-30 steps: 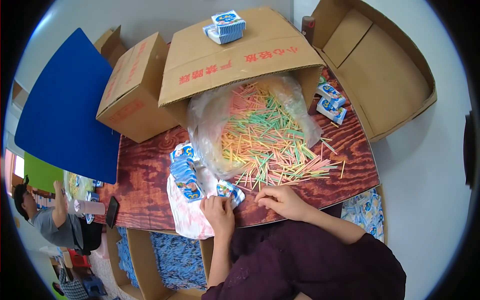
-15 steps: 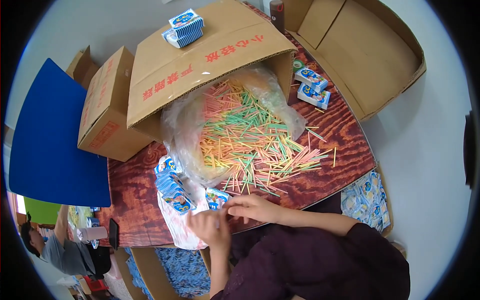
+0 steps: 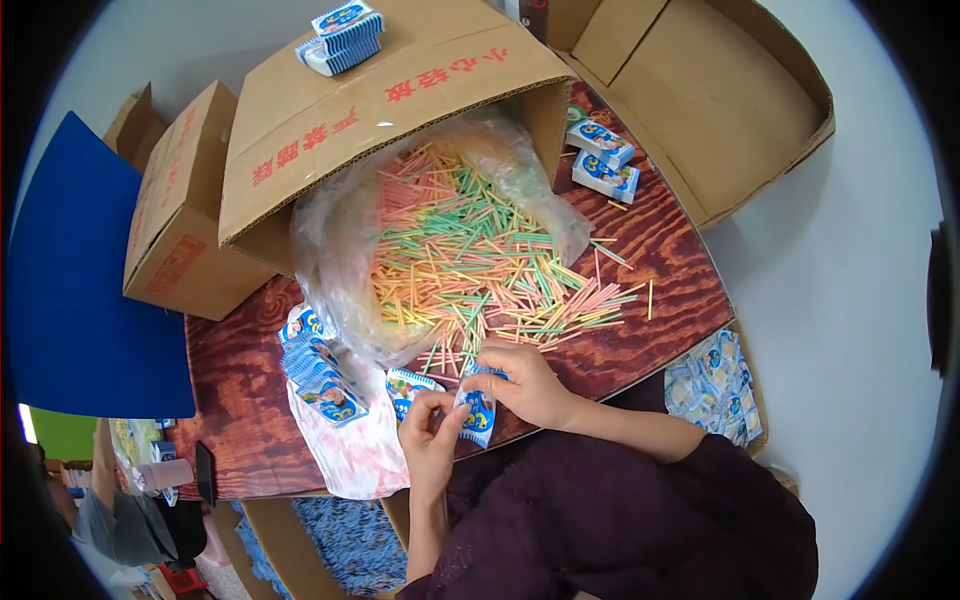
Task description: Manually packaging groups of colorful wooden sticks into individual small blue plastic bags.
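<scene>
A small blue-and-white printed packet [image 3: 478, 418] is held upright at the table's near edge. My left hand [image 3: 428, 445] pinches its left side, and the fingers of my right hand [image 3: 530, 388] close on its upper end. Just left of it, another such packet [image 3: 408, 386] lies on the table. Beyond my hands, a heap of thin pastel sticks [image 3: 480, 255] in pink, green and yellow spills out of a clear plastic bag [image 3: 335, 270]. A stack of blue-and-white packets [image 3: 322, 375] rests on a white-and-pink cloth [image 3: 350, 460] to the left.
A large cardboard box [image 3: 350, 110] lies on its side around the bag, two packets [image 3: 343, 38] on top. More packets [image 3: 605, 160] lie at right. Another carton [image 3: 185, 215], a phone [image 3: 205, 472] and a person [image 3: 125, 520] are leftward. Boxes of packets [image 3: 715, 390] stand below the table.
A packet has come into my hands, which were without one before. My right hand has moved up and right and both hands now pinch it. The whole view has shifted slightly.
</scene>
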`<state>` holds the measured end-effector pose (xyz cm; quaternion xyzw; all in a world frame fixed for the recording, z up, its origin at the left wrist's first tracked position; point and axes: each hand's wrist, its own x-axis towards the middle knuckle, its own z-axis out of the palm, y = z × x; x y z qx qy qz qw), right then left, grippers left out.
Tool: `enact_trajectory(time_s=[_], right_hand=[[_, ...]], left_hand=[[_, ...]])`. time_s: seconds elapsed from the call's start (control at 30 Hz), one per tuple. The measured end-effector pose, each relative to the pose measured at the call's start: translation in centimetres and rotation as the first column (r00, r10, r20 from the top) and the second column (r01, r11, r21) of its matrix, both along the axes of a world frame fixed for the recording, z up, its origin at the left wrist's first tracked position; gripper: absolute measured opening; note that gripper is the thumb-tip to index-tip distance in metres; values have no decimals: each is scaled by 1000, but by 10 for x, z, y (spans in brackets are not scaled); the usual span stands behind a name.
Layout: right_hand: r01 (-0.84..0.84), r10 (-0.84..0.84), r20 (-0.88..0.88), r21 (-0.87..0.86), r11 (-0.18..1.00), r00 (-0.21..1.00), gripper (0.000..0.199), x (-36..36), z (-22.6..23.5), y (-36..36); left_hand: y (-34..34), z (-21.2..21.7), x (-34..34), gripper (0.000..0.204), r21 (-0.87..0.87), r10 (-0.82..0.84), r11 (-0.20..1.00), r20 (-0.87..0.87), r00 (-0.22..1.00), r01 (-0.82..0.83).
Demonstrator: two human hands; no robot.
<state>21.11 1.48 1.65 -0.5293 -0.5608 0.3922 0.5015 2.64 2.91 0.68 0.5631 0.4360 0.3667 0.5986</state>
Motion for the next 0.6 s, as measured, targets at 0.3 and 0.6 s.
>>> enact_trajectory(time_s=[0.3,0.6], right_hand=[[-4,-19,113,201,979,993,17,13,7,2],[483,-476,782,262,836,401,37,85,-25,37]], left_hand=[[8,-1,12,10,-39,-25,999,-20,999,24],[11,1,18,11,304,126,951,-211,969,-57]])
